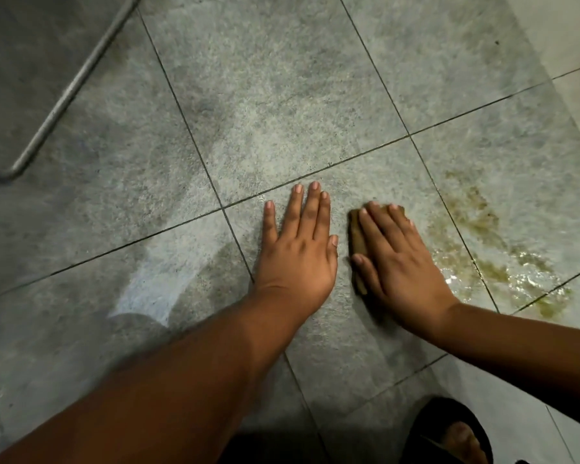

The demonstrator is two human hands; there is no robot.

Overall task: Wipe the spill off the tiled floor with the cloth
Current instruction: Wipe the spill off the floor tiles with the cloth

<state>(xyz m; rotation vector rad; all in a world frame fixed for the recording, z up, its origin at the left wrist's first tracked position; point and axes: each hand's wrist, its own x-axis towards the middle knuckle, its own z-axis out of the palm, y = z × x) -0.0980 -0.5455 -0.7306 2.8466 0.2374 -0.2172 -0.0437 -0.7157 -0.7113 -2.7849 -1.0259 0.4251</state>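
Brown cloth (357,237) lies under the flat right hand (395,259), fingers spread; left hand (298,249) splayed on tile.

The cloth (358,241) is a small brown pad lying flat on the grey tiled floor (282,105), mostly hidden so that only its left edge and a bit of its far edge show. The spill (489,242) is a yellowish-brown smear to the right of the cloth, streaky and thin at its far end, wetter and glistening at its near end, and it runs across the dark grout lines between tiles. The cloth lies just beside the spill's left edge, on a tile that looks dull and dry.
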